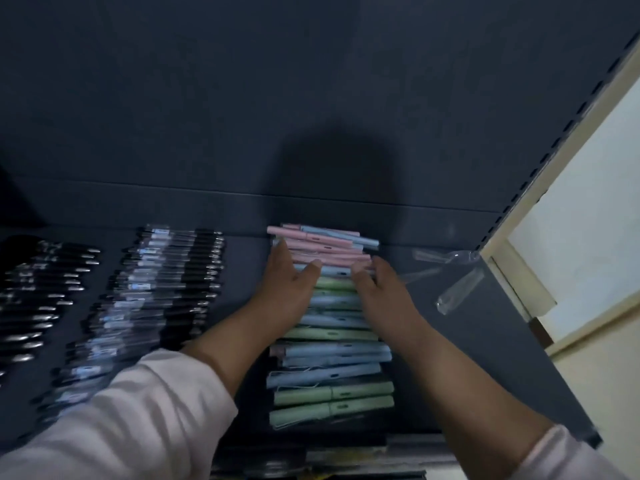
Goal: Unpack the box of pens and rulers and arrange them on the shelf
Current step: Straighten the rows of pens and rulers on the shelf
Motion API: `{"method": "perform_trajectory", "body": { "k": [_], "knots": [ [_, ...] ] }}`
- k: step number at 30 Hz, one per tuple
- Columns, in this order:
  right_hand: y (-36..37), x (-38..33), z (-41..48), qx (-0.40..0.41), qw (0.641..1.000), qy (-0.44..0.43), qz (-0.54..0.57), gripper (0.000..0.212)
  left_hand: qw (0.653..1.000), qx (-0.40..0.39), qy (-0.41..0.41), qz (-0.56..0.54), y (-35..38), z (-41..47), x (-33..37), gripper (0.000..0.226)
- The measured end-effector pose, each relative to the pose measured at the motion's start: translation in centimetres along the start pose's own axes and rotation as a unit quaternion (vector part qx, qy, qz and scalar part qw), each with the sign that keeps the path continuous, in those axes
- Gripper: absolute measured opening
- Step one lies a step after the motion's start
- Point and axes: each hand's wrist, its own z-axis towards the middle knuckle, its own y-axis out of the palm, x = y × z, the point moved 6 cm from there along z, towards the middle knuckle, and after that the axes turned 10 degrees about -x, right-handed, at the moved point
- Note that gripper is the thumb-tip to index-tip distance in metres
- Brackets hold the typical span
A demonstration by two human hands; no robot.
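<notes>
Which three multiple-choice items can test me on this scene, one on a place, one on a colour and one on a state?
1. Where do the clear wrappers lie?
A. right of the pastel pens
B. left of them
C. on top of them

2. Which colour are the two nearest pastel pens?
A. pink
B. green
C. black

3. How are the left hand and the right hand?
A. both are empty fists
B. one holds a ruler
C. both lie open on the pastel pens

Key: 1 A, the wrappers lie on the bare shelf to the right of the column. 2 B, the two pens at the near end are green. 3 C, the fingers lie fairly straight on the far half of the column, as far as the blur shows.
</notes>
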Motion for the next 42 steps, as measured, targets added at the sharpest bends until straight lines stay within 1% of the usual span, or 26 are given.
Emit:
{"method": "perform_trajectory", "body": {
  "k": [1, 2, 3, 4, 5, 7, 10, 13, 15, 18, 21, 24, 25, 26, 28, 32, 34, 35, 37, 39, 40, 42],
  "knots": [
    [0.2, 0.0, 0.0, -0.007, 1.000, -0.008, 0.006, 0.021, 1.000, 0.008, 0.000, -0.002, 0.1, 0.0, -0.1, 0.073],
    [0.0, 0.1, 0.2, -0.014, 1.000, -0.014, 0.020, 0.030, 1.000, 0.021, 0.002, -0.008, -0.1, 0.0, -0.1, 0.070],
    [-0.6, 0.1, 0.5, -0.008, 0.999, -0.021, 0.031, 0.047, 0.999, 0.041, 0.012, -0.018, -0.7, 0.2, 0.0, 0.065],
    [-1.5, 0.1, 1.0, 0.005, 0.999, -0.018, 0.035, 0.060, 0.997, 0.063, 0.024, -0.029, -1.4, 0.6, 0.1, 0.059],
    [-2.4, 0.1, 1.8, 0.017, 0.999, -0.012, 0.040, 0.066, 0.996, 0.081, 0.026, -0.040, -2.2, 1.0, 0.2, 0.053],
    [-3.8, 0.1, 3.7, 0.022, 0.999, -0.006, 0.046, 0.067, 0.993, 0.094, 0.007, -0.069, -3.3, 2.2, 0.3, 0.054],
    [-4.3, -0.3, 6.7, -0.003, 0.999, -0.003, 0.037, 0.068, 0.991, 0.108, -0.016, -0.080, -4.4, 4.4, 0.4, 0.060],
    [-2.7, -0.5, 8.2, -0.057, 0.997, 0.017, 0.049, 0.073, 0.990, 0.077, -0.046, -0.107, -3.9, 6.1, 0.0, 0.061],
    [-1.4, -0.9, 8.5, -0.088, 0.995, 0.007, 0.051, 0.075, 0.991, 0.051, -0.056, -0.110, -3.1, 6.4, -0.2, 0.061],
    [-0.9, -1.6, 8.5, -0.096, 0.994, -0.016, 0.056, 0.074, 0.990, 0.048, -0.040, -0.127, -2.8, 6.1, 0.1, 0.058],
    [-2.4, -0.9, 7.7, -0.067, 0.996, -0.015, 0.056, 0.070, 0.989, 0.048, -0.025, -0.135, -3.3, 4.8, 0.4, 0.057],
    [-2.1, -0.2, 5.6, -0.079, 0.995, -0.030, 0.055, 0.064, 0.992, 0.009, -0.005, -0.122, -2.2, 2.8, 0.0, 0.050],
    [-1.3, -0.1, 4.9, -0.087, 0.994, -0.039, 0.051, 0.062, 0.994, -0.005, 0.004, -0.112, -1.5, 2.1, -0.1, 0.048],
    [-0.5, 0.0, 4.3, -0.091, 0.994, -0.045, 0.041, 0.062, 0.996, -0.012, 0.011, -0.092, -0.9, 1.6, -0.3, 0.051],
    [0.6, -0.1, 4.0, -0.090, 0.995, -0.050, 0.009, 0.063, 0.999, 0.007, 0.008, -0.038, -0.3, 1.2, -0.6, 0.058],
    [0.2, -0.5, 3.7, -0.087, 0.994, -0.058, -0.023, 0.064, 1.000, 0.025, 0.012, 0.007, -0.7, 1.1, -0.4, 0.064],
    [-0.4, -0.6, 3.1, -0.077, 0.992, -0.080, -0.055, 0.065, 0.998, 0.029, 0.027, 0.047, -0.9, 0.5, -0.3, 0.070],
    [-0.5, -0.8, 2.6, -0.074, 0.988, -0.101, -0.088, 0.065, 0.995, 0.022, 0.039, 0.084, -0.8, 0.1, -0.2, 0.072],
    [0.0, -1.2, 1.5, -0.090, 0.968, -0.144, -0.182, 0.063, 0.979, -0.005, 0.056, 0.196, 0.0, -0.8, 0.1, 0.073],
    [1.1, -1.0, 0.7, -0.116, 0.941, -0.157, -0.275, 0.062, 0.949, -0.023, 0.050, 0.312, 0.5, -1.3, 0.1, 0.068],
    [1.6, -0.8, 0.5, -0.126, 0.931, -0.153, -0.305, 0.062, 0.935, -0.027, 0.040, 0.352, 0.6, -1.4, 0.2, 0.066],
    [1.7, -0.7, 0.2, -0.130, 0.930, -0.143, -0.313, 0.061, 0.914, -0.027, 0.028, 0.404, 0.6, -1.5, 0.7, 0.065]
  ]
}}
